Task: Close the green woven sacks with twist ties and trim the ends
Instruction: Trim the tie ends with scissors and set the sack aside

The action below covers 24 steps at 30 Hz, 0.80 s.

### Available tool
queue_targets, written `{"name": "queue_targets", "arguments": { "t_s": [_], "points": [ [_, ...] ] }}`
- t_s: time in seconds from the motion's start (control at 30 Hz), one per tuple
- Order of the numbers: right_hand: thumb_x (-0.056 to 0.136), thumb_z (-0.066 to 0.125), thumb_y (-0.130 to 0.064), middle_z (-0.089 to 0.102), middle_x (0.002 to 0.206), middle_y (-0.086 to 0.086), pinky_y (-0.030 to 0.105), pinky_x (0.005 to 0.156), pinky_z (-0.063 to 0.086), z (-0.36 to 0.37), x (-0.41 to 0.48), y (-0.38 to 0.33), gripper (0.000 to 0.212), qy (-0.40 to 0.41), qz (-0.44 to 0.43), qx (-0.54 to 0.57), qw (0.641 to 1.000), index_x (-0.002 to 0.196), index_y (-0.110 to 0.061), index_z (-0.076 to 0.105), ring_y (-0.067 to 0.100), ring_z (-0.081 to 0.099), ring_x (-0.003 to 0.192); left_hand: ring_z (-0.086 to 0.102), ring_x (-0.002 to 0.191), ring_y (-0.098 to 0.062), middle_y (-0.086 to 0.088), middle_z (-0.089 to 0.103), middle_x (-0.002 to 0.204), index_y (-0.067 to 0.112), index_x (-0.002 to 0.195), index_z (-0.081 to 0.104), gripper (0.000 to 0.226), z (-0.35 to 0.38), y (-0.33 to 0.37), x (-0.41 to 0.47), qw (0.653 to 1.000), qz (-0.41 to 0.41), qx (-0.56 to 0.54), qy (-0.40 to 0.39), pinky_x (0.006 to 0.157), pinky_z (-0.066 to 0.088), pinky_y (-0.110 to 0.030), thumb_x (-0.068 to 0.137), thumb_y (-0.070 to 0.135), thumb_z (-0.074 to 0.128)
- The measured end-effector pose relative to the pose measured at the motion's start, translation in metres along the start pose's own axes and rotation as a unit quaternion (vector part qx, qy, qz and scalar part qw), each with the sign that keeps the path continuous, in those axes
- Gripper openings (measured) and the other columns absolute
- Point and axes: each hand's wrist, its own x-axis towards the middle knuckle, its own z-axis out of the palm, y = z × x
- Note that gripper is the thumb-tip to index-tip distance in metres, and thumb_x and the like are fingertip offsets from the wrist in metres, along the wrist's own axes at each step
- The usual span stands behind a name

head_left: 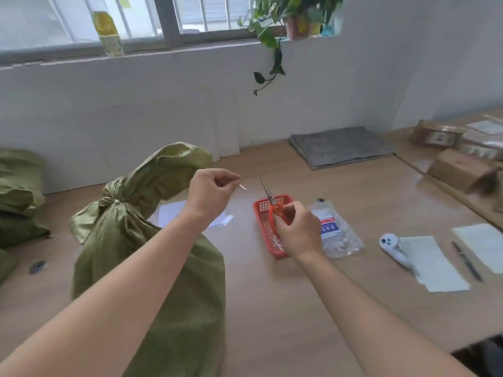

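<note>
Wood table (pixel 299 308) under the window (pixel 190 20), green sack (pixel 114 235) sits left w/ neck cinched. Your left hand (pixel 211 191) pinches a flimsy white tie bit (pixel 242 187), right hand (pixel 299 232) grips orange scissors (pixel 273 205). Sack looks soft, grab the neck.

Green sack (pixel 152 268): base cut off by lower edge. Scissors (pixel 269 192): handles mostly hidden inside right hand (pixel 298 231). White sliver (pixel 243 187) pinched in left hand (pixel 211 190): too small to identify. Plastic bag (pixel 336 235): print unreadable.
</note>
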Motion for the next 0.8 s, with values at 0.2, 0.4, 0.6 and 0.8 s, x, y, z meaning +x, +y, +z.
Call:
{"name": "queue_targets", "arguments": {
  "t_s": [0.2,0.4,0.6,0.8],
  "points": [
    [0.086,0.079,-0.043,0.074,0.093,-0.005,0.036,0.078,0.056,-0.032,0.024,0.069,0.021,-0.011,0.051,-0.023,0.998,0.092,-0.024,0.071,0.016,0.069,0.087,0.065,0.070,-0.015,-0.002,0.073,0.073,0.022,0.083,0.080,0.017,0.081,-0.008,0.001,0.997,-0.063,-0.034,-0.004,0.080,0.058,-0.035,0.089,0.006,0.078],
    [0.088,0.079,-0.041,0.071,0.092,-0.006,0.026,0.065,0.044,-0.051,0.038,0.121,0.023,-0.019,0.106,-0.039,0.993,0.092,-0.021,0.067,0.014,0.067,0.085,0.068,0.075,-0.025,-0.012,0.073,0.079,0.024,0.084,0.082,0.015,0.143,-0.028,0.013,0.989,-0.138,-0.058,-0.013,0.092,0.060,-0.052,0.088,0.010,0.080],
    [0.087,0.074,-0.044,0.072,0.096,-0.006,0.030,0.074,0.050,-0.044,0.041,0.172,0.023,-0.024,0.175,-0.084,0.981,0.095,-0.023,0.069,0.019,0.069,0.093,0.072,0.083,-0.029,-0.019,0.075,0.090,0.019,0.081,0.078,0.019,0.198,-0.066,0.031,0.970,-0.228,-0.073,-0.039,0.093,0.061,-0.045,0.090,0.002,0.076],
    [0.083,0.079,-0.044,0.074,0.097,-0.006,0.033,0.078,0.052,-0.035,0.034,0.223,0.023,-0.059,0.250,-0.115,0.960,0.094,-0.026,0.068,0.021,0.068,0.098,0.072,0.085,-0.026,-0.011,0.075,0.085,0.013,0.087,0.077,0.012,0.242,-0.112,0.043,0.952,-0.292,-0.074,-0.062,0.082,0.063,-0.031,0.089,0.001,0.077]
  ]
}}
